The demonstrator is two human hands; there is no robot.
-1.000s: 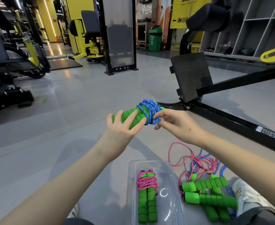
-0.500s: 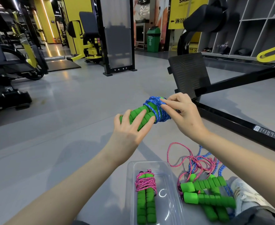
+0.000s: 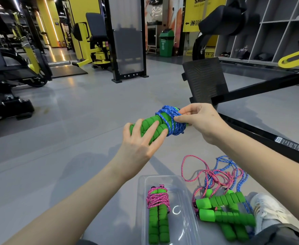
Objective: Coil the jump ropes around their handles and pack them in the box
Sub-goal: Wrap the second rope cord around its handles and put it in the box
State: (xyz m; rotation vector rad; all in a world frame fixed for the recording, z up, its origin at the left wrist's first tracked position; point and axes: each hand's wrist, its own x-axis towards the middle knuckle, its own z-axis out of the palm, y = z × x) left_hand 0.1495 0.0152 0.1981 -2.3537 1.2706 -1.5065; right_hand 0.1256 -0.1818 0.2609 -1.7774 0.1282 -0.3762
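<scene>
Blue rope: wound in a thick band round one end of its two green handles, raised in the air over the floor, well above the box. Gripped at the bare end by left hand, fingers laid across both handles, thumb hidden beneath, likely to keep the pair pressed side by side and steady. Pinched at the coil by right hand, thumb and fingertips closed on the strands, probably to tuck or lock the tail against unravelling. No long free length seen hanging, only a short stub under the coil. Looks like the closing step for this one; packing not yet done.

Down on the floor, close to the body: clear box holding one pink bundle along its left side, with room beside it for more. Just right of the box: loose ropes, pink and blue, tangled in a heap, beside a white shoe. Worth keeping the pinch until the tail is secure.
</scene>
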